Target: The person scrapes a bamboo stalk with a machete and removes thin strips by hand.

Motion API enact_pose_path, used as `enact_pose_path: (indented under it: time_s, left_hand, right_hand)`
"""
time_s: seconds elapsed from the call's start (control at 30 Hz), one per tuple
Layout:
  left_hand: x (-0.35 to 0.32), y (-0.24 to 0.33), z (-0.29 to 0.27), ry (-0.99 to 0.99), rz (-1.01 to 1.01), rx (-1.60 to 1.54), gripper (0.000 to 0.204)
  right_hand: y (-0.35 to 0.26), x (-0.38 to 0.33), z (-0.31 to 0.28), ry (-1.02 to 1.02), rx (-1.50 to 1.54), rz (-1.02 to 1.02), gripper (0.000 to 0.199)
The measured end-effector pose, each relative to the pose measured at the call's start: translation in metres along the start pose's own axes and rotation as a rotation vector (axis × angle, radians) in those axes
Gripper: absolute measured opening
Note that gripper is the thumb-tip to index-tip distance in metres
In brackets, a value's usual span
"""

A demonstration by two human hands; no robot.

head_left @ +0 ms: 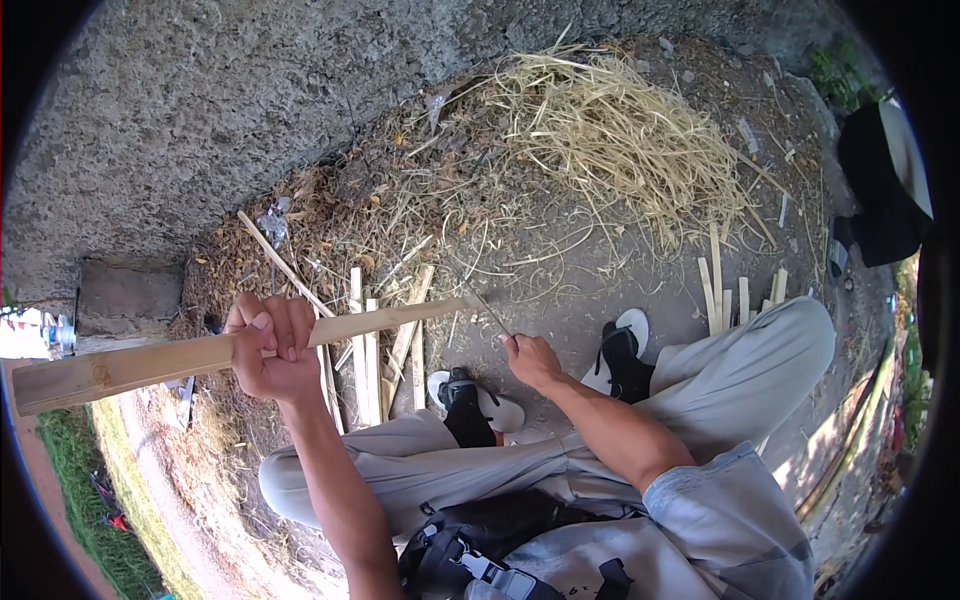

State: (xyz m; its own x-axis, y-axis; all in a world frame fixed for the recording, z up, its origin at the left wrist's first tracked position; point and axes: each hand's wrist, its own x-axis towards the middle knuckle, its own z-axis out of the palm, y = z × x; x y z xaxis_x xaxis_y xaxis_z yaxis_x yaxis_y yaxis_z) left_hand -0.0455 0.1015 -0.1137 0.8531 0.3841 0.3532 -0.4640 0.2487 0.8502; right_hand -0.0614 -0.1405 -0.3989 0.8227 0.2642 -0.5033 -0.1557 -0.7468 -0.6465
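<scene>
My left hand (270, 345) is closed around a long, pale split-bamboo slat (375, 320). The slat lies across the view, its wide end at the far left and its narrow end in front of my feet. My right hand (532, 361) grips a thin knife, its handle mostly hidden in the fingers. The slim dark knife blade (489, 311) points up and left, meeting or nearly meeting the slat's narrow end; I cannot tell if it cuts in. Beneath the slat, several loose bamboo slats (372, 375) rest on the ground by my left foot.
A heap of curly bamboo shavings (630, 140) lies ahead, right of the middle. More cut slats (716, 285) lie beside my right knee. A rough grey wall (230, 110) rises at the far side, with a block (130, 300) at its left. Sandals (633, 332) are on my feet.
</scene>
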Motion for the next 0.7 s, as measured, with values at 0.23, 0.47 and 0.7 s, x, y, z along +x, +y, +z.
enact_pose_path:
  time_s: [0.23, 0.47, 0.7]
  left_hand:
    - [0.000, -0.001, -0.004, 0.054, 0.013, -0.023, 0.024]
    - [0.002, -0.001, 0.002, -0.011, -0.020, -0.030, 0.026]
    - [0.004, 0.003, -0.007, 0.119, 0.009, -0.015, 0.027]
  right_hand:
    - [0.030, -0.008, 0.016, -0.119, -0.091, 0.121, 0.053]
    - [0.022, 0.003, 0.017, -0.072, -0.070, 0.092, 0.050]
    - [0.014, 0.008, 0.013, -0.062, -0.056, 0.135, 0.045]
